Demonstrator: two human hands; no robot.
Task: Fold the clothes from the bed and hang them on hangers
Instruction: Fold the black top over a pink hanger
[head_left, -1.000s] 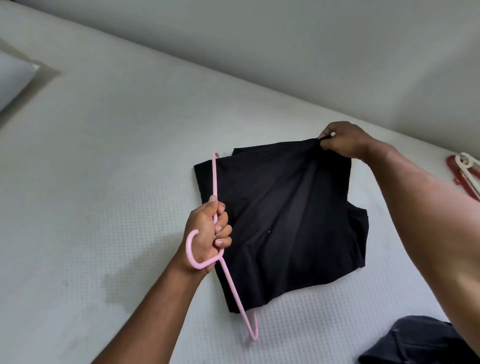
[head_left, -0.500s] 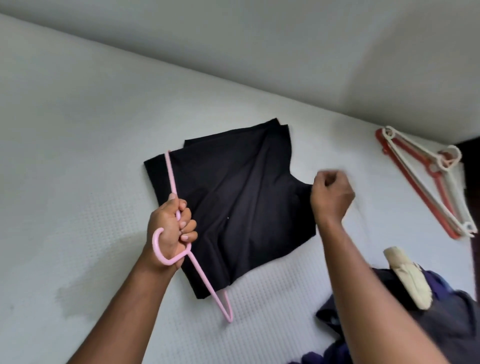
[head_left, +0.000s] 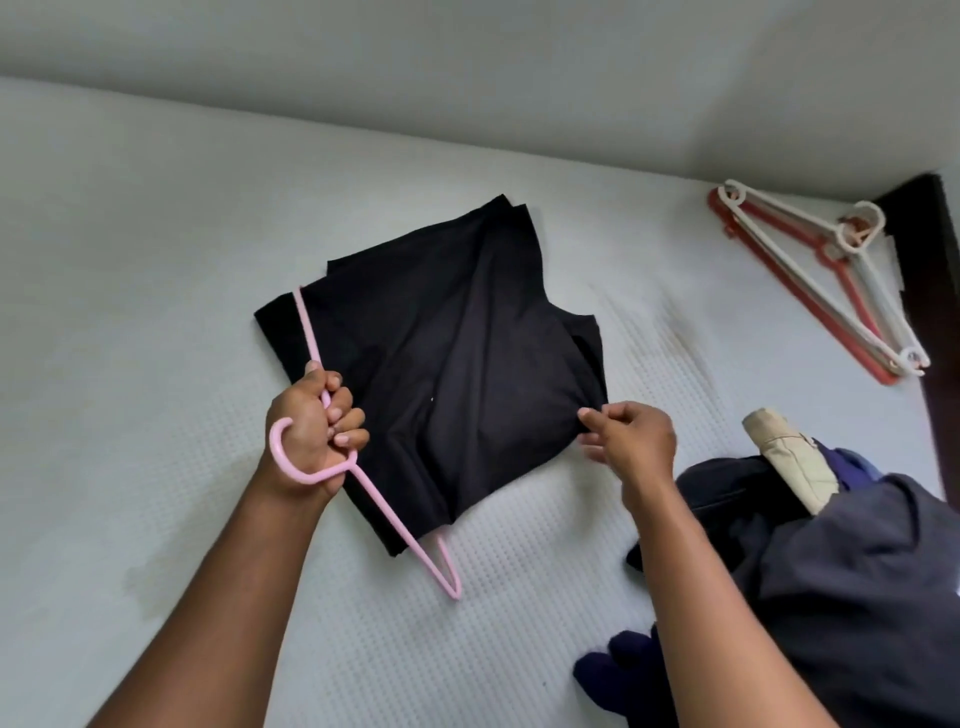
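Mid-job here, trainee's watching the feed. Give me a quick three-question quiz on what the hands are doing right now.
1. True or false: the left hand grips the pink hanger just beside its hook.
2. The right hand pinches: A) the black garment at its edge, B) the pink hanger's hook, C) nothing.
3. Fill in: the red and cream hangers lie to the ____ of the black garment.
Key: 1 true; 2 A; 3 right.

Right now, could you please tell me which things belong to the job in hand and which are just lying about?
In hand: folded black fabric garment; thin pink plastic hanger, gripped by left hand; right hand pinching the garment's edge.
Lying about: red and cream plastic hangers; heap of dark clothes with a beige item.
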